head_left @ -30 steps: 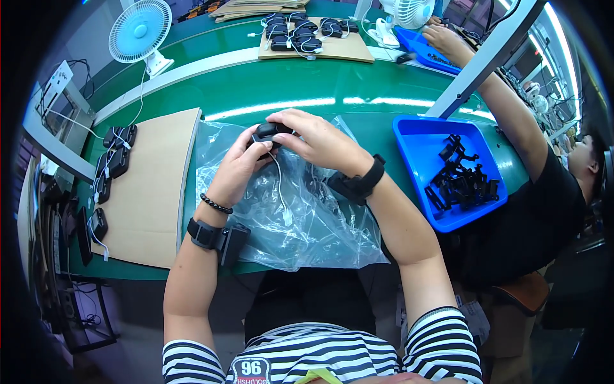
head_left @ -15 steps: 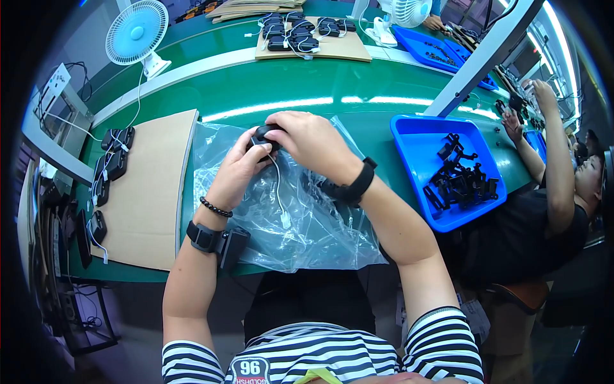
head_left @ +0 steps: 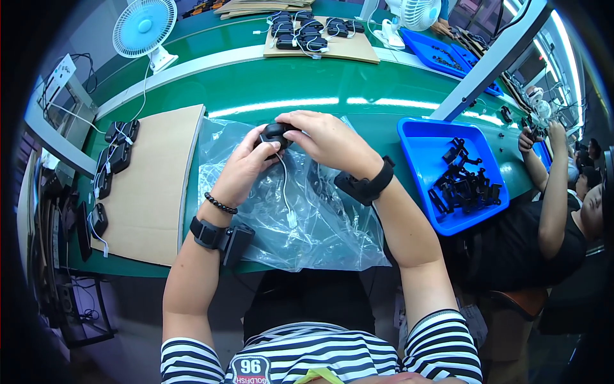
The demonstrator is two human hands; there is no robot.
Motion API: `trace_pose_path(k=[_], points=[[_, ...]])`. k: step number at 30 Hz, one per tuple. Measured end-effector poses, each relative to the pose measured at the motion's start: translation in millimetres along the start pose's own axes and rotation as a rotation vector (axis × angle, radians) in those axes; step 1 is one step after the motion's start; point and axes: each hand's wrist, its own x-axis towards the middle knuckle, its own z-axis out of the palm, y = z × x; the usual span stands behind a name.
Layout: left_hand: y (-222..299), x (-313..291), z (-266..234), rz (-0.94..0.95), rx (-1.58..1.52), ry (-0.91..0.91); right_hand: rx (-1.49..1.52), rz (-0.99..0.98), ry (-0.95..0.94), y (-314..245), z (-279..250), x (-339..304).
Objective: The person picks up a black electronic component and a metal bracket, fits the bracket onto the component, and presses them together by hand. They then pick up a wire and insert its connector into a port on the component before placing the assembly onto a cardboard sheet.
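Gripping the black rounded device (head_left: 276,130) from both sides, your two hands meet above the clear plastic sheet (head_left: 275,243) on the green desk (head_left: 256,83). Your left hand (head_left: 251,155) supports the device from the left; its fingers are closed on it, with the thumb along the near side. Your right hand (head_left: 329,139) bears on the device from the right; its fingers curve over the far side and are likewise closed on it. You cannot tell from this view whether the device touches the sheet.

A white cable (head_left: 285,182) leaves the near side of the device and runs toward you, ending in a white connector (head_left: 292,219) over the sheet.

To your left, a cardboard panel (head_left: 153,205) carries black units (head_left: 120,157) with white cables along its left edge. To your right, a blue tray (head_left: 430,148) contains a loose pile of black parts (head_left: 459,185). Beyond your hands, a second cardboard panel (head_left: 358,52) bears more cabled black units (head_left: 310,31).
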Motion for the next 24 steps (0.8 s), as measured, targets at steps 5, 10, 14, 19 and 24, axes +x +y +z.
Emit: trace_pose_path(k=[5,10,14,19,24], points=[[0.1,-1.8,-0.7,-0.010,-0.005,-0.004,-0.048,0.032,-0.017,-5.7,2.5,-0.4],[0.6,1.0,1.0,0.012,0.017,-0.013,0.051,-0.007,0.000,0.3,-5.8,-1.1],[-1.3,-1.3,-3.3,-0.023,-0.060,0.001,-0.171,0.003,0.050,-11.5,11.1,0.3],[1.9,-0.5,0.9,-0.009,-0.012,-0.015,0.062,0.006,0.001,0.1,-2.7,-0.9],[1.0,-0.5,-0.5,-0.016,-0.010,0.008,-0.076,0.048,0.014,-7.5,2.2,1.2]])
